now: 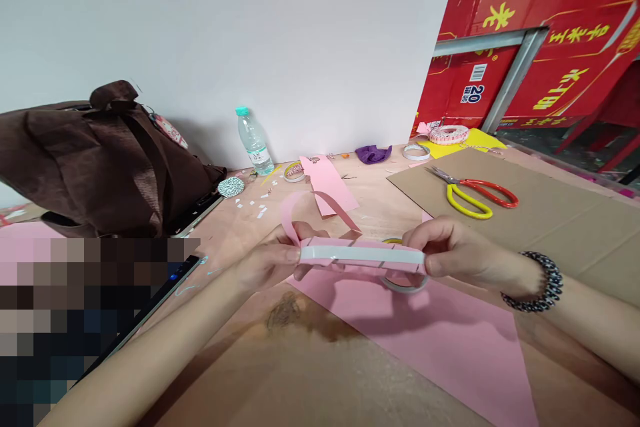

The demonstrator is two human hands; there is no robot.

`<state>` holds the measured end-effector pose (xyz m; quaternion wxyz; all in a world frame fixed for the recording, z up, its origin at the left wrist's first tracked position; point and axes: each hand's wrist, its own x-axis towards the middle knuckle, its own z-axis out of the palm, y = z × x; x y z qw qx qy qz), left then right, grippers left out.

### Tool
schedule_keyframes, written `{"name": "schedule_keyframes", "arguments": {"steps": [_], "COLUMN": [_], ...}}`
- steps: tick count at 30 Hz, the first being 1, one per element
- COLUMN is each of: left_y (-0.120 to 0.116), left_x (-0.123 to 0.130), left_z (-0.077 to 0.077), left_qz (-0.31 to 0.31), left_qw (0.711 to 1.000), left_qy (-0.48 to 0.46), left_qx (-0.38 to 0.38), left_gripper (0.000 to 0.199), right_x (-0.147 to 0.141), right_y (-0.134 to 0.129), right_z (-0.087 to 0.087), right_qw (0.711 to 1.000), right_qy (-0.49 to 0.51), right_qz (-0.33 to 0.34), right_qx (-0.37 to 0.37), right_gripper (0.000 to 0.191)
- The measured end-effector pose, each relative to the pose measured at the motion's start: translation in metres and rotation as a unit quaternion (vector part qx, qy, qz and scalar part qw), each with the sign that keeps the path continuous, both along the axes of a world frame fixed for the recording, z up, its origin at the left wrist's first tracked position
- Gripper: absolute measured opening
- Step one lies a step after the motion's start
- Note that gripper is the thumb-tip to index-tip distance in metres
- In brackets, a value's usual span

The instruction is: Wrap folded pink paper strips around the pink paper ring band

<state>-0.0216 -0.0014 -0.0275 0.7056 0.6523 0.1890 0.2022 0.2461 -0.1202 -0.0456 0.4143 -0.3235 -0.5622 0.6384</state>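
Head view, looking forward and down.
I've got the left hand (273,253) and right hand (455,250) near, mid-frame; wooden tabletop (300,373) below, white wall (300,33) beyond, red cartons (575,0) upper right.

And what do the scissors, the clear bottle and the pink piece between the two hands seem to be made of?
Scissors: blades look metal, being grey; smooth red and yellow handles, probably plastic. Bottle: likely plastic, glossy and see-through. Pink piece: matte, apparently paper or thin card, since the pink strip looping above it looks thin and bends smoothly.
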Motion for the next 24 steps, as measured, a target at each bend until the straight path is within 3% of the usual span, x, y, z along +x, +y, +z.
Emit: {"name": "schedule_keyframes", "arguments": {"steps": [4, 8, 11, 14, 16, 17, 18, 20, 22, 24], "left_y": [-0.001, 0.002, 0.007, 0.002, -0.013, -0.023, -0.034, -0.055, -0.069, -0.074], "left_x": [0.002, 0.011, 0.019, 0.021, 0.019, 0.018, 0.018, 0.018, 0.02, 0.021], "left_z": [-0.006, -0.008, -0.01, -0.011, -0.009, -0.006, -0.002, 0.007, 0.016, 0.022], "left_qz": [-0.004, 0.037, 0.196, 0.378, 0.425, 0.417, 0.371, 0.218, 0.114, 0.046], "left_qw": [0.994, 0.995, 0.98, 0.922, 0.879, 0.846, 0.807, 0.743, 0.737, 0.782], "left_qy": [-0.075, -0.017, 0.007, -0.036, -0.081, -0.096, -0.103, -0.063, -0.017, 0.03], "left_qx": [-0.085, -0.087, -0.017, 0.08, 0.202, 0.32, 0.448, 0.63, 0.666, 0.621], "left_gripper": [0.038, 0.034, 0.027, 0.014, 0.011, 0.014, 0.016, 0.025, 0.025, 0.015], "right_x": [-0.008, -0.013, -0.019, -0.033, -0.045, -0.05, -0.054, -0.06, -0.062, -0.061], "right_y": [-0.003, -0.008, -0.016, -0.025, -0.032, -0.034, -0.037, -0.041, -0.043, -0.043], "right_z": [0.002, 0.003, 0.009, 0.017, 0.02, 0.019, 0.018, 0.013, 0.008, 0.005], "right_qw": [0.999, 0.999, 0.999, 0.983, 0.955, 0.942, 0.932, 0.924, 0.924, 0.937], "right_qy": [0.028, 0.043, 0.005, -0.047, -0.061, -0.07, -0.084, -0.121, -0.144, -0.147], "right_qz": [0.04, 0.029, -0.035, -0.171, -0.271, -0.306, -0.324, -0.321, -0.302, -0.275], "right_qx": [0.005, 0.003, 0.012, 0.052, 0.099, 0.119, 0.139, 0.171, 0.186, 0.157], "right_gripper": [0.014, 0.008, 0.006, 0.003, 0.009, 0.014, 0.018, 0.021, 0.022, 0.021]}}
